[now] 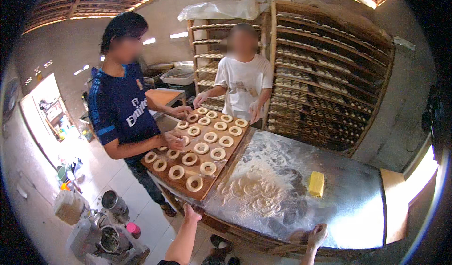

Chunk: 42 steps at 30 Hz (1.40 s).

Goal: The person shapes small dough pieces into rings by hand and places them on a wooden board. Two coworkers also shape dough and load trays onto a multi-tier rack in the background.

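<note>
l hand (192,213) nr dough board (192,171), can't tell its grip; r hand (318,235) balled up by table (355,185), w/ flour (259,189) prob to stop sticking.

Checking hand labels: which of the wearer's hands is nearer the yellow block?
Right. The right hand is on the near side of the yellow block; the left hand is farther off, to its left.

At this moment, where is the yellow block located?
In the head view, the yellow block lies on the right half of the grey table, right of the flour and beyond the person's right hand.
</note>
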Motion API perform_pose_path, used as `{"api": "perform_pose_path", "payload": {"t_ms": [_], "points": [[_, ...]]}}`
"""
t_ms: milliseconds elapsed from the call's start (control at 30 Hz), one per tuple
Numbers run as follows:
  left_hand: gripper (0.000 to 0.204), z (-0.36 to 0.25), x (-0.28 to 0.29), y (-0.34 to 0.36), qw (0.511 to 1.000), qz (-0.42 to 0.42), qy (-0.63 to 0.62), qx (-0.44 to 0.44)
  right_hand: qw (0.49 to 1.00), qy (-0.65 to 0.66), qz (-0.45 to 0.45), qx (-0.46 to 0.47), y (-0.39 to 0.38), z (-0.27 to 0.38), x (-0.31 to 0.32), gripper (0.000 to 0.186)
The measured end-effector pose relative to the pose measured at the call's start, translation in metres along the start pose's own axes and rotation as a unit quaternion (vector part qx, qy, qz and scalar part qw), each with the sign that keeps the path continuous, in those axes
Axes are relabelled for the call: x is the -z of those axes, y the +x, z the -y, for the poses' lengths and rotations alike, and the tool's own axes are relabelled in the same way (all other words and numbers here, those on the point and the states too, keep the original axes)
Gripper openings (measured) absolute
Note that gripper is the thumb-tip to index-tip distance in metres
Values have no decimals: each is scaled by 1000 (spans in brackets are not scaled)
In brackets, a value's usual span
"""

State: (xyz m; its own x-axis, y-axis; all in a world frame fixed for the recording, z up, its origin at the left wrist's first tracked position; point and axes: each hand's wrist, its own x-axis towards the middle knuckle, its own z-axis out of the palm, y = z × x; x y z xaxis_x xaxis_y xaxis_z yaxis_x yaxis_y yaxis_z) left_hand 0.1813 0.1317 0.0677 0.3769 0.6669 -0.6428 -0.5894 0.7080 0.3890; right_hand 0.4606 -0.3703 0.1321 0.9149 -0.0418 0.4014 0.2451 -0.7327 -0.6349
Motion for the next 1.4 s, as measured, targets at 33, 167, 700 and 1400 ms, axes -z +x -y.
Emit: {"api": "perform_pose_path", "payload": {"t_ms": [33,167,700,1400], "points": [[59,-1,5,2,1000,13,0,-11,1000,2,2,9,1,-1,-1,9],[71,-9,6,1,999,-34,22,-33,1000,18,8,-2,2,2,3,10],[65,11,-5,40,993,48,13,-110,1000,-25,-15,2,1,2,5,9],[29,-74,4,-3,600,-197,496,-596,943,333,18,-12,-51,136,-52,16]]}}
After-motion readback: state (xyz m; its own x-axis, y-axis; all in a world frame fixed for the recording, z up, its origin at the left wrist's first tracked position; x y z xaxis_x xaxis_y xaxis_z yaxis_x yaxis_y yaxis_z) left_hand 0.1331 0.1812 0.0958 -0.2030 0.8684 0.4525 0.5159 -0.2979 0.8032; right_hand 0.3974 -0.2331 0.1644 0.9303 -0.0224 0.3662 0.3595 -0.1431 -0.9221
